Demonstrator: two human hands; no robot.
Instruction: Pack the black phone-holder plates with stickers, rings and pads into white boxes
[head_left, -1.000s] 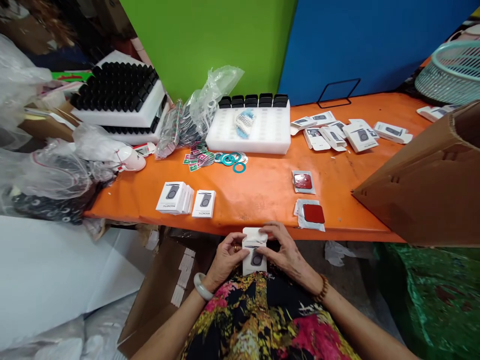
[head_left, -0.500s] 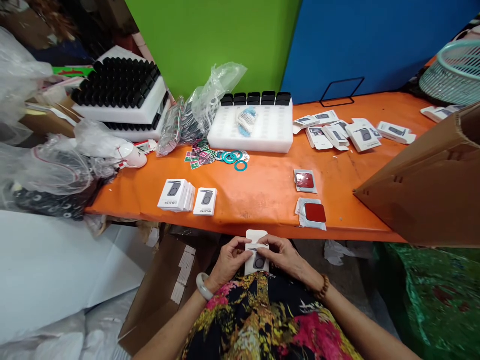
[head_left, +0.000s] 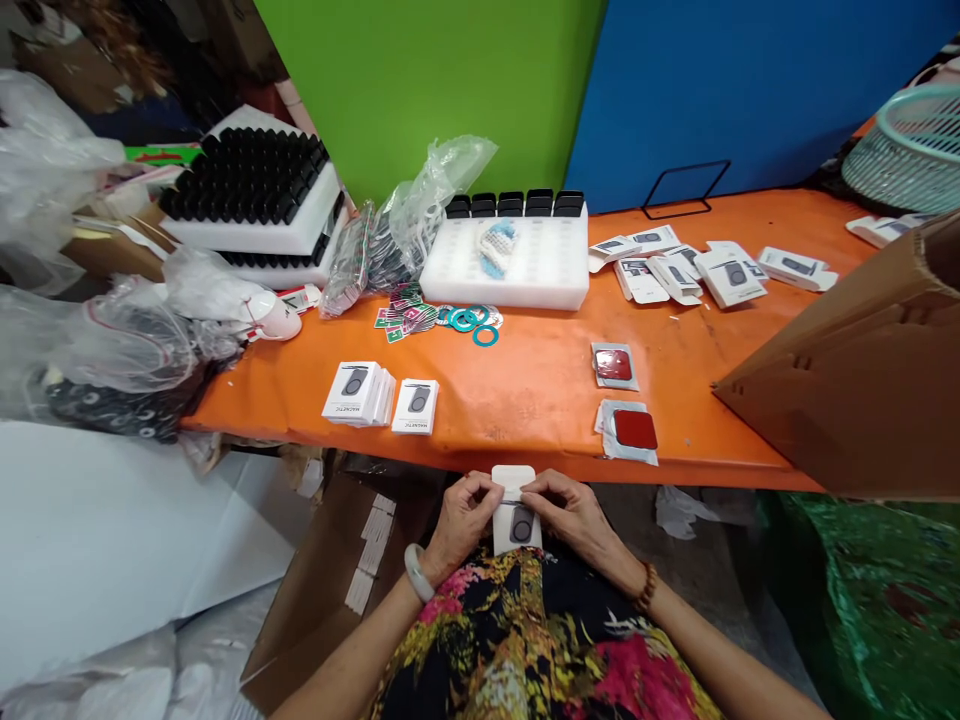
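Note:
A small white printed box (head_left: 517, 527) with a dark round picture stands upright at my lap, its top flap raised. My left hand (head_left: 466, 517) pinches the box's upper left edge between thumb and fingers. At the upper right edge, my right hand (head_left: 568, 507) pinches it the same way. What lies inside the box is hidden. On the table's near edge to the left are a stack of white boxes (head_left: 351, 392) and a single box (head_left: 415, 406). Two red square pads on clear wrapping, a near one (head_left: 635, 430) and a far one (head_left: 613, 364), lie to the right.
The orange table (head_left: 517, 400) carries a white foam tray (head_left: 510, 270) with black pieces, teal rings (head_left: 486, 336), small cards (head_left: 405, 318) and several opened boxes (head_left: 731, 277). A large cardboard box (head_left: 847, 390) stands right; an open carton (head_left: 300, 610) sits below left.
Both hands have shifted from the front of the box up to its top edges, uncovering more of its printed face. The view has moved slightly.

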